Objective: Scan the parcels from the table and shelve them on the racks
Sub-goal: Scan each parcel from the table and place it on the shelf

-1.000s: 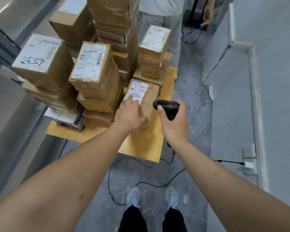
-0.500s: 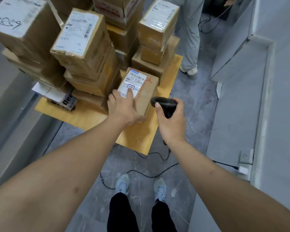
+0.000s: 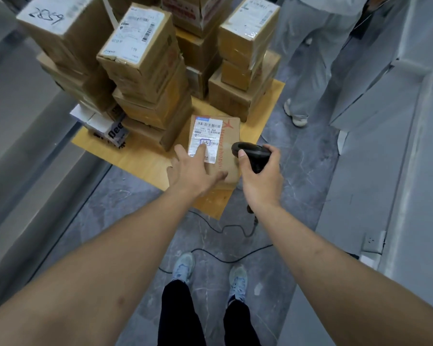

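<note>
A small brown parcel (image 3: 226, 136) with a white shipping label (image 3: 205, 132) lies at the near corner of the low wooden table (image 3: 140, 159). My left hand (image 3: 193, 169) rests flat on its top, fingers straight and spread, with the index fingertip on a handwritten mark on the label. Just right of the parcel, my right hand (image 3: 260, 178) grips a black corded barcode scanner (image 3: 251, 153) with its head over the parcel's right edge.
Stacks of cardboard boxes (image 3: 145, 71) fill the table behind the parcel. Another person's legs (image 3: 310, 58) stand at the table's far right. The scanner cable (image 3: 223, 229) trails over the grey floor by my feet. A white wall with a socket (image 3: 371, 242) runs along the right.
My head has tilted down and moved closer, so the table sits higher in view. Both hands keep their places on the parcel and the scanner.
</note>
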The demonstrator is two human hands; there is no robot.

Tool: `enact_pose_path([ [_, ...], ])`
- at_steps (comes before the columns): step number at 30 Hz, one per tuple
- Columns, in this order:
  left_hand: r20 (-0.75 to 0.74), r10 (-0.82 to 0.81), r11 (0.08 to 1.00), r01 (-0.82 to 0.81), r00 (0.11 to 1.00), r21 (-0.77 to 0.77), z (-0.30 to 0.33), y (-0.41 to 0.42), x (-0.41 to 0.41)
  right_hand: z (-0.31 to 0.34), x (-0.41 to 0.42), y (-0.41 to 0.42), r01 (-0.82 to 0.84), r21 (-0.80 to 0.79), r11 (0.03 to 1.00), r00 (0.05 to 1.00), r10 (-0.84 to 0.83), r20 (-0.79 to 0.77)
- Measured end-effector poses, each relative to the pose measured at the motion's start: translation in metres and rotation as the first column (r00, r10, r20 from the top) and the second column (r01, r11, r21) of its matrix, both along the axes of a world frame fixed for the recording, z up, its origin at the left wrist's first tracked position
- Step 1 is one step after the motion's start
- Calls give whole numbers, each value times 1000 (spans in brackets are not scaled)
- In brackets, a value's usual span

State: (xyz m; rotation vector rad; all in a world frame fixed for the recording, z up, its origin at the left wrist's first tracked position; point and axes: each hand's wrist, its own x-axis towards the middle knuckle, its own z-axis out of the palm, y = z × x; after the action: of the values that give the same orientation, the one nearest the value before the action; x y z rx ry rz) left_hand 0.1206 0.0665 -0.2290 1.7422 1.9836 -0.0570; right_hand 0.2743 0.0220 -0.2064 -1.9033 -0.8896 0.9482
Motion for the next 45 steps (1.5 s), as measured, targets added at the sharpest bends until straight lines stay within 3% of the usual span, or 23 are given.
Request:
enact_pose_path([
  [4, 177, 89, 995, -94, 980, 22, -12, -7, -6, 2, 3, -3, -7, 6, 1000, 1000, 7, -12],
  [8, 487, 326, 945, -295, 810, -141, -32, -8, -11, 0, 7, -8, -7, 7, 1000, 1000, 7, -15],
  [11, 564, 446, 895, -368, 695, -253, -46, -8, -11, -3, 10, -12, -3, 5, 1000, 1000, 3, -14],
  [15, 668, 489, 867, -394, 561, -304, -51, -8, -8, -5, 13, -14, 11, -3, 1000, 1000, -11, 2],
  [20, 751, 450, 880, -380, 483, -283, -51, -9, -7, -3, 15, -11, 16, -3, 1000, 1000, -16, 8],
  [31, 790, 182, 970, -239, 585, -46, -34, -18, -1, -2, 18, -13, 9, 8, 1000, 1000, -9, -3],
  [36, 748, 193, 950, -310, 635, 18, -44, -17, -5, 0, 17, -13, 9, 10, 1000, 1000, -9, -2],
  [45, 770, 274, 895, -445, 577, 15, -40, -16, -20, 8, 7, -12, -11, 22, 1000, 1000, 12, -16],
])
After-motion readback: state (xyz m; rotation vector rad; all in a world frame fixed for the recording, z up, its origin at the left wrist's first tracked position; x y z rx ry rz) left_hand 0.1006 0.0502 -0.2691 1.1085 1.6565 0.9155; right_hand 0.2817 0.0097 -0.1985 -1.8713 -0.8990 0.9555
